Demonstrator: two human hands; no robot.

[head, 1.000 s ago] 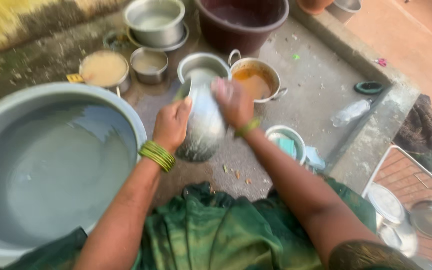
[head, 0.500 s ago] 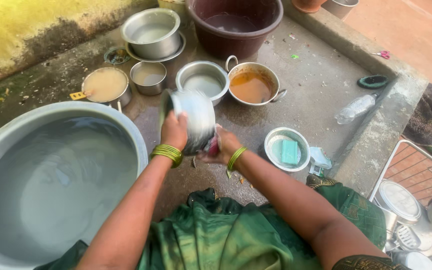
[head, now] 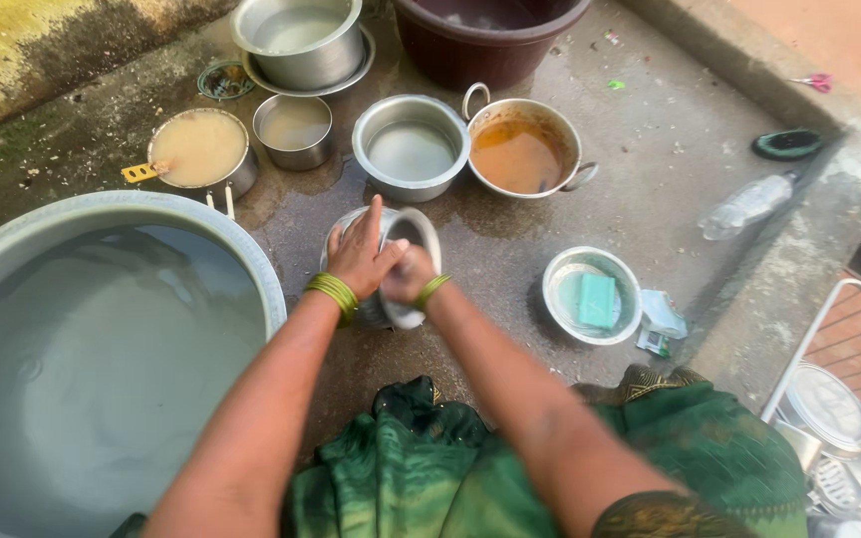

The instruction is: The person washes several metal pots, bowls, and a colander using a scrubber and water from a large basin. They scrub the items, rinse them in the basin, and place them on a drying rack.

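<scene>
My left hand (head: 359, 255) grips the side of a steel pot (head: 396, 261) that is tipped on its side over the wet concrete floor, its mouth facing right and away from me. My right hand (head: 408, 277) is at the pot's rim with the fingers curled, reaching into or against the opening; whether it holds a scrubber I cannot tell. Both wrists wear green bangles. My green garment (head: 510, 468) fills the bottom of the view.
A big grey tub of water (head: 92, 369) lies left. Beyond the pot stand a steel bowl (head: 411, 149), a two-handled pan of brown liquid (head: 520, 151), a pan of murky liquid (head: 199, 149), a small pot (head: 293, 128). A dish with green soap (head: 590, 295) sits right, a wire rack (head: 849, 418) far right.
The pot has come down from chest height to the floor and tipped onto its side. My right hand shifted from its outside to its rim. The camera tilted closer.
</scene>
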